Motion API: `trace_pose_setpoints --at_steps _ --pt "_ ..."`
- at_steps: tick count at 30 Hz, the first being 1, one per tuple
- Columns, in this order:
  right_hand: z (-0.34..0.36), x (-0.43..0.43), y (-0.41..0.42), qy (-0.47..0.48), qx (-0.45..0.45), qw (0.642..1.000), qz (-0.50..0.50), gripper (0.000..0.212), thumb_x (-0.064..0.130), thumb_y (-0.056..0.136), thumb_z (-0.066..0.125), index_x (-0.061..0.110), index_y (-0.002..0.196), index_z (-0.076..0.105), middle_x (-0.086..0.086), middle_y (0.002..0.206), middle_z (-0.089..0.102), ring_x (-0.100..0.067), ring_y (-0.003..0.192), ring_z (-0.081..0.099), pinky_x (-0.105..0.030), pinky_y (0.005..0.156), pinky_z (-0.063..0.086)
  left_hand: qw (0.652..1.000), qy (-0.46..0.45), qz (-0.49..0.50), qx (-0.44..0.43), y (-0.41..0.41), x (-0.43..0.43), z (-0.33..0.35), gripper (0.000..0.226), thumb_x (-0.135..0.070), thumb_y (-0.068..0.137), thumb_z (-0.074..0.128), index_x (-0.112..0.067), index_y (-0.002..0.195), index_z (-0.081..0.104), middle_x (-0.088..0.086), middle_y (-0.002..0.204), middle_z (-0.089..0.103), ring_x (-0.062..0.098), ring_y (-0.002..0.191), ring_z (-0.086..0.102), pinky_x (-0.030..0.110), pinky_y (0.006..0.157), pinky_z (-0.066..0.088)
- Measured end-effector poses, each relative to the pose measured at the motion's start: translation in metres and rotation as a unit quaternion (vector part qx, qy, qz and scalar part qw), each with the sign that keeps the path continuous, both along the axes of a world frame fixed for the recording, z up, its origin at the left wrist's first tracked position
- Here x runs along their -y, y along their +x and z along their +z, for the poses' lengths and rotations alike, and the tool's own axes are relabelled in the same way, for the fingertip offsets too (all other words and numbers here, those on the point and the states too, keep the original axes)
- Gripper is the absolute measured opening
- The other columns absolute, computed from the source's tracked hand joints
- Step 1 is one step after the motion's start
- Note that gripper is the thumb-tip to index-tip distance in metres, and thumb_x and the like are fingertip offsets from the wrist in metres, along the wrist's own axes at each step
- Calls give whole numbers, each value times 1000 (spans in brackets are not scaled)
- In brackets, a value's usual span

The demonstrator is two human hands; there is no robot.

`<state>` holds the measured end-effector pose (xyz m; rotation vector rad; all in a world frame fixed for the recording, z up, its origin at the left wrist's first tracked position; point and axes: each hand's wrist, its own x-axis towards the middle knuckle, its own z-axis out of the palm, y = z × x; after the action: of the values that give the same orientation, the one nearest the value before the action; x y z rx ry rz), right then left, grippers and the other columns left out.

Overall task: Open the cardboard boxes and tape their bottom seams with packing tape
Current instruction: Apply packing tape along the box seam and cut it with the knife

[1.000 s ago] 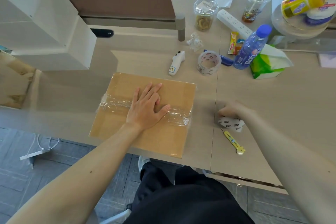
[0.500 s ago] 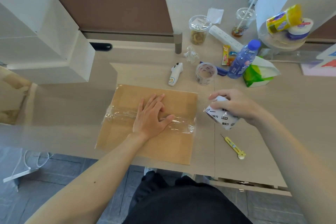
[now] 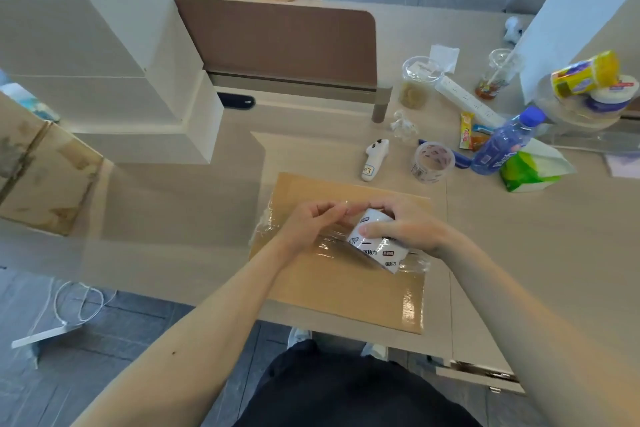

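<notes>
A brown cardboard box (image 3: 332,291) lies with its bottom up at the desk's front edge, and a strip of clear tape runs across its seam. My right hand (image 3: 408,225) grips a white tape roll (image 3: 375,248) with black print, held just above the middle of the box. Beside it, my left hand (image 3: 311,222) has its fingers curled at the roll's upper left edge, pinching at the tape's end. Whether a loose end is between the fingertips is not clear.
A second clear tape roll (image 3: 433,161), a white handheld device (image 3: 372,163), a blue bottle (image 3: 502,140), a green tissue pack (image 3: 531,168), cups and a power strip (image 3: 467,104) crowd the back right. White boxes (image 3: 104,73) stand at left. Another person sits beyond the divider (image 3: 277,42).
My right hand picked up the white tape roll from the desk and carried it left over the box. My left hand lifted off the taped seam and met the roll.
</notes>
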<state>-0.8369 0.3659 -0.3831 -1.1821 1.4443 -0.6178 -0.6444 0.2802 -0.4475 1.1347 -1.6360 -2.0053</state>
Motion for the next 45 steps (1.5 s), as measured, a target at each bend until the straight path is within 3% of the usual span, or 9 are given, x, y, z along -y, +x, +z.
trace_pose_setpoints --at_steps 7,11,13,18,21,24,35,42,45 --pt "-11 22 31 26 -21 999 3 38 25 86 73 29 123 64 0 92 74 -8 78 69 -21 65 49 997 -35 68 10 24 13 -4 10 -10 95 65 -4 90 73 21 88 74 28 79 71 40 83 58" --pt "-15 31 45 25 -101 995 -1 62 34 86 73 28 142 49 8 132 60 -5 114 57 -7 81 41 991 -71 99 50 38 20 -3 13 -10 93 67 0 86 70 19 74 72 20 61 69 29 60 56" --pt "-12 36 53 3 -172 985 -23 68 35 85 73 20 146 45 11 138 53 -4 123 49 -3 80 34 987 -98 108 71 47 25 -9 15 -13 92 70 -4 81 72 14 71 73 30 64 72 39 62 59" --pt "-18 50 78 -6 -203 977 -64 29 46 76 76 22 92 72 5 76 70 -7 68 63 -32 64 51 982 -113 108 108 65 33 -6 20 -15 94 67 -2 79 70 0 60 72 17 49 68 34 55 55" --pt "-25 57 87 -16 -327 944 -41 38 53 74 70 18 65 59 4 61 56 -18 65 55 -35 59 45 978 -111 138 109 82 48 -1 22 -10 95 65 -8 73 68 0 57 70 13 43 63 21 46 49" --pt "-25 64 91 -8 -335 942 -33 47 54 76 69 22 50 46 7 50 48 -15 55 48 -32 53 37 981 -109 114 112 94 60 3 22 -12 95 66 -5 74 68 6 61 71 17 46 66 22 47 52" --pt "-25 77 116 -8 -341 940 10 46 56 86 59 20 60 49 7 61 53 -11 61 49 -30 55 36 975 -84 145 145 125 74 -26 18 -21 89 74 -10 75 72 4 59 67 10 46 62 20 50 52" --pt "-31 87 130 -16 -333 943 11 46 56 82 61 13 68 60 4 66 61 -17 69 58 -35 62 46 978 -29 157 134 137 79 -53 21 -18 90 73 -8 72 72 2 59 64 18 50 59 38 69 61" --pt "-28 93 136 -14 -363 931 26 46 59 82 61 19 60 49 7 63 53 -17 69 52 -29 52 32 977 -7 168 131 136 79 -61 21 -17 90 72 -9 71 71 0 57 63 17 47 57 39 70 61"
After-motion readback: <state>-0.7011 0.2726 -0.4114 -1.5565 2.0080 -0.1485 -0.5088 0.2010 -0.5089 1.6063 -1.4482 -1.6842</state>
